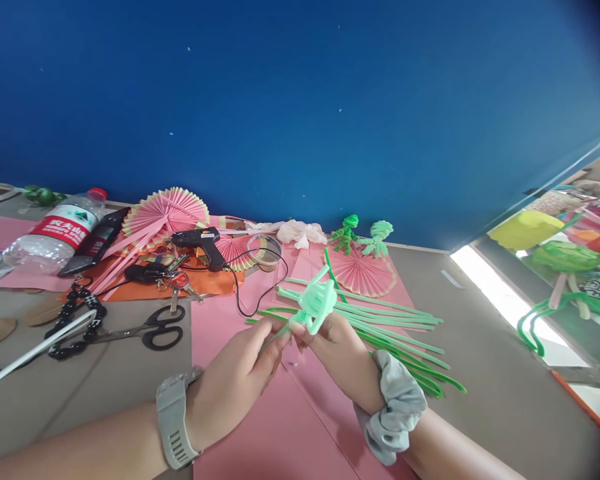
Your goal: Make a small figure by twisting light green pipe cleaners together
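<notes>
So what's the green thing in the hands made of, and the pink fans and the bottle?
The green thing looks like matte pipe cleaner: its bent strands seem fuzzy. The pink fans look like dull paper, sharply pleated. The bottle is probably shiny, clear plastic: it's see-through with glints.

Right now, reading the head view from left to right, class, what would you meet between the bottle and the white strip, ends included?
Bottle → scissors → left hand → held pale green piece → right hand → grey scrunchie → white strip.
</notes>
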Action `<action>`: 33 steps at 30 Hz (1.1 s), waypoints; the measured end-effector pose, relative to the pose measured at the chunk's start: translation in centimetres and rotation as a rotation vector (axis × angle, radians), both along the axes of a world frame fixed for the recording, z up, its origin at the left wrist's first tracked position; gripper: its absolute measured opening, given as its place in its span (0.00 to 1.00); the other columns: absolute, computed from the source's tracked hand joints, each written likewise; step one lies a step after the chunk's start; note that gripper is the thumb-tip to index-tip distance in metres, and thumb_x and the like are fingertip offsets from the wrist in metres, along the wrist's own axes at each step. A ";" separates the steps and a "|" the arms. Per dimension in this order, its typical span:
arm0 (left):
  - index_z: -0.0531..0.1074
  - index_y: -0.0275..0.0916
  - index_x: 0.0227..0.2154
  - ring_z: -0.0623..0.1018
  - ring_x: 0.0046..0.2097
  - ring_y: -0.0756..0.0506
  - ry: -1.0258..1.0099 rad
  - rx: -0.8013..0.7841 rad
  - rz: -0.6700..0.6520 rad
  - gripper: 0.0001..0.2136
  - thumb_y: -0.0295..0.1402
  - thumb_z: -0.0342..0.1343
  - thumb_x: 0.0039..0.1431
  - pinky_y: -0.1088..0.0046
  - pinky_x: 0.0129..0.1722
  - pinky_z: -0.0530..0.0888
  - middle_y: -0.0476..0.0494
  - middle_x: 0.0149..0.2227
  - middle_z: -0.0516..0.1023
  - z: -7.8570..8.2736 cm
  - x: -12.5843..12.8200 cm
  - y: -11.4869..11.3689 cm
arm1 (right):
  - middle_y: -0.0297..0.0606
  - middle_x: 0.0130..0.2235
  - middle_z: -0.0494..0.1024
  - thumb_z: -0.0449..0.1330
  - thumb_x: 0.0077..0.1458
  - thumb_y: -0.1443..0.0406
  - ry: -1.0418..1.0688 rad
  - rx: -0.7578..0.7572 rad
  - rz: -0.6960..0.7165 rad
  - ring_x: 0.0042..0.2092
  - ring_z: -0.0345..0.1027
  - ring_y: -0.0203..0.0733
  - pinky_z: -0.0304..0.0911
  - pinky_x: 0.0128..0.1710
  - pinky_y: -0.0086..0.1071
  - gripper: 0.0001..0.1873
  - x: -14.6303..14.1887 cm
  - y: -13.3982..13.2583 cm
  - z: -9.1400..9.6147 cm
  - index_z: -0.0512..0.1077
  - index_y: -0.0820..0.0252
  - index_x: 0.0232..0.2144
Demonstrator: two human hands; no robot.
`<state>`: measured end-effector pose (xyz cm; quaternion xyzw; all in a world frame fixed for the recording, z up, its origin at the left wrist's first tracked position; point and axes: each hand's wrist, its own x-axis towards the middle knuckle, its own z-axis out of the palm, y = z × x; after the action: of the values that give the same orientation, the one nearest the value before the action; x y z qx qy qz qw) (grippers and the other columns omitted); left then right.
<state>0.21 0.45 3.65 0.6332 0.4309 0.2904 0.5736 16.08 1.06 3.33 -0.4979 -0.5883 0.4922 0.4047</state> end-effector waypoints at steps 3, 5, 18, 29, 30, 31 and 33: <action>0.63 0.39 0.24 0.64 0.23 0.50 0.134 0.142 -0.019 0.12 0.32 0.40 0.62 0.74 0.26 0.59 0.52 0.20 0.66 -0.3 0.0 0.0 | 0.30 0.20 0.65 0.58 0.51 0.57 0.052 -0.047 -0.035 0.24 0.58 0.32 0.59 0.25 0.27 0.14 -0.2 0.1 -0.7 0.64 0.61 0.21; 0.61 0.39 0.23 0.63 0.22 0.50 0.083 0.064 -0.053 0.14 0.34 0.38 0.63 0.74 0.25 0.59 0.52 0.18 0.63 -0.5 -0.1 0.1 | 0.30 0.21 0.66 0.58 0.50 0.57 0.105 -0.068 -0.045 0.24 0.59 0.32 0.59 0.26 0.27 0.14 -0.4 0.0 -0.9 0.64 0.61 0.22; 0.62 0.36 0.25 0.43 0.16 0.56 -0.750 -0.920 -0.242 0.11 0.33 0.43 0.62 0.84 0.15 0.50 0.60 0.13 0.48 -0.3 -0.5 0.7 | 0.29 0.25 0.61 0.52 0.57 0.58 0.250 -0.031 0.039 0.26 0.55 0.32 0.56 0.28 0.28 0.10 -0.5 -1.2 -1.6 0.61 0.58 0.30; 0.64 0.35 0.24 0.44 0.16 0.56 -0.836 -1.073 -0.269 0.08 0.27 0.46 0.58 0.86 0.14 0.51 0.59 0.13 0.49 0.0 -0.5 0.6 | 0.30 0.28 0.62 0.55 0.55 0.59 0.514 -0.125 -0.003 0.30 0.54 0.32 0.56 0.33 0.29 0.10 -1.4 -1.9 -2.0 0.63 0.59 0.29; 0.64 0.35 0.25 0.44 0.16 0.56 -0.824 -1.061 -0.264 0.08 0.28 0.46 0.59 0.86 0.14 0.51 0.59 0.13 0.49 0.0 -0.4 0.6 | 0.30 0.27 0.62 0.55 0.55 0.59 0.501 -0.124 -0.029 0.29 0.54 0.32 0.56 0.32 0.29 0.10 -1.4 -1.9 -2.1 0.63 0.60 0.28; 0.64 0.35 0.25 0.45 0.16 0.56 -0.800 -1.032 -0.256 0.09 0.29 0.46 0.59 0.86 0.14 0.52 0.59 0.13 0.49 -0.1 -0.3 0.6 | 0.29 0.25 0.61 0.55 0.55 0.59 0.484 -0.123 -0.043 0.28 0.55 0.32 0.55 0.31 0.28 0.11 -1.4 -1.8 -2.1 0.63 0.60 0.27; 0.65 0.35 0.25 0.49 0.15 0.56 -0.701 -0.919 -0.238 0.12 0.34 0.43 0.61 0.84 0.15 0.57 0.58 0.12 0.52 -0.1 -0.2 0.6 | 0.29 0.23 0.62 0.53 0.56 0.59 0.419 -0.104 -0.047 0.27 0.56 0.32 0.55 0.29 0.28 0.11 -1.3 -1.5 -2.1 0.63 0.60 0.26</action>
<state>0.04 1.02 3.58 0.2300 0.2231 0.1994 0.9260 14.78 -0.45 1.25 -0.4188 -0.4533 0.6049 0.5032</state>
